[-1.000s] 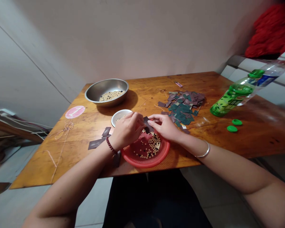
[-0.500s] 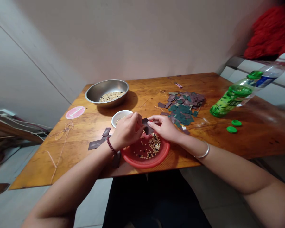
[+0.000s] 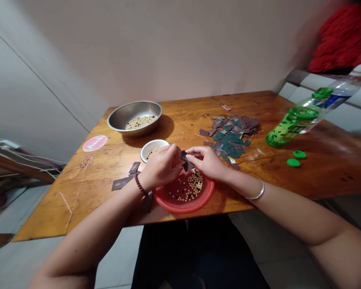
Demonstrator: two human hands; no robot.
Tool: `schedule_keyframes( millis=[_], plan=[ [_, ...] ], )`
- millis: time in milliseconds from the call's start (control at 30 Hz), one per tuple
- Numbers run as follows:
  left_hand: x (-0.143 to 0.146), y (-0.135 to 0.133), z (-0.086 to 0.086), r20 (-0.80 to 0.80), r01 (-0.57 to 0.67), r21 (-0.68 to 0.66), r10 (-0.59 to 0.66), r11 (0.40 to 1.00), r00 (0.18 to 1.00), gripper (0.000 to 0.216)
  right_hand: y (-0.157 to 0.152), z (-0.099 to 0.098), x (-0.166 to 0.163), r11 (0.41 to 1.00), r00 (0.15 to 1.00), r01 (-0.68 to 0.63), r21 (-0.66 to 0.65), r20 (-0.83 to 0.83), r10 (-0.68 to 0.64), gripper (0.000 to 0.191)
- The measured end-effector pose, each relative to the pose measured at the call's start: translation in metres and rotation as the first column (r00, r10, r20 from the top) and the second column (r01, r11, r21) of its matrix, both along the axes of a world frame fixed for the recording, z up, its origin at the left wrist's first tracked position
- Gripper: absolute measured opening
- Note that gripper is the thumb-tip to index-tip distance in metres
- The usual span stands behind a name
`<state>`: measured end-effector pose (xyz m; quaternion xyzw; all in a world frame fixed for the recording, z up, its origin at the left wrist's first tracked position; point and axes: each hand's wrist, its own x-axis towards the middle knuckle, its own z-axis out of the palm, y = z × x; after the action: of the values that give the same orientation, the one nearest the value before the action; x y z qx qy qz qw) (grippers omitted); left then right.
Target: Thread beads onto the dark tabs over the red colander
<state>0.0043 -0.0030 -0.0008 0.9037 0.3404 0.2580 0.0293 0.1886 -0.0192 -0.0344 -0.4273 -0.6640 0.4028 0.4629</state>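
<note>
A small dark brown patch (image 3: 187, 163), flat and leather-like, is held between both hands above the rear of a red plastic basket (image 3: 183, 206). My left hand (image 3: 165, 165) pinches its left side, with the fingers curled and partly hidden. My right hand (image 3: 207, 161) grips the right side between thumb and fingers. Pale and black beads (image 3: 195, 182) lie in the basket below. A white bowl (image 3: 142, 154) with more pale beads stands just behind my left hand. Several dark brown pieces (image 3: 122, 183) lie left of the basket, partly under my left wrist.
A steel bowl (image 3: 114, 125) of beads stands at the back left. Green and brown patches (image 3: 230, 138) are piled behind my right hand. Bottles, including a green bottle (image 3: 293, 122), and green caps (image 3: 293, 162) are at the right. Loose thread (image 3: 86, 162) lies at left near a pink disc (image 3: 95, 143).
The brown patch has tilted slightly between my fingers and sits a little lower. Both hands stay in nearly the same place; the view has shifted very slightly.
</note>
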Motion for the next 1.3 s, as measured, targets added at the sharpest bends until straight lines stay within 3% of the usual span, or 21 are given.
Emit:
schedule_keyframes(
  millis=[167,333,533,900,1300],
  plan=[
    [-0.0004,0.0006,-0.0011,0.003,-0.081,0.053,0.081,0.995,0.997,0.014,0.0005,0.0005,-0.0002,1.000,1.000,0.002,-0.009,-0.028,-0.003,0.018],
    [-0.0010,0.0003,-0.0008,-0.019,-0.011,0.041,0.012,0.999,1.000,0.016,0.0005,0.0011,-0.0011,1.000,0.999,0.015,-0.017,-0.034,-0.016,0.018],
    [-0.0011,0.0001,-0.0007,0.025,-0.073,0.140,0.071,0.987,0.997,0.016,0.0007,0.0020,-0.0011,0.998,0.997,0.067,-0.017,-0.027,-0.067,0.017],
    [-0.0008,0.0030,-0.0012,0.070,-0.070,0.003,0.070,0.998,0.995,0.015,-0.0003,0.0046,-0.0007,0.999,0.999,0.030,-0.017,-0.032,-0.031,0.016],
    [-0.0005,0.0038,-0.0027,0.132,-0.050,0.030,0.046,0.998,0.990,0.017,0.0002,0.0052,-0.0005,0.999,0.998,0.052,-0.015,-0.036,-0.053,0.016]
  ],
)
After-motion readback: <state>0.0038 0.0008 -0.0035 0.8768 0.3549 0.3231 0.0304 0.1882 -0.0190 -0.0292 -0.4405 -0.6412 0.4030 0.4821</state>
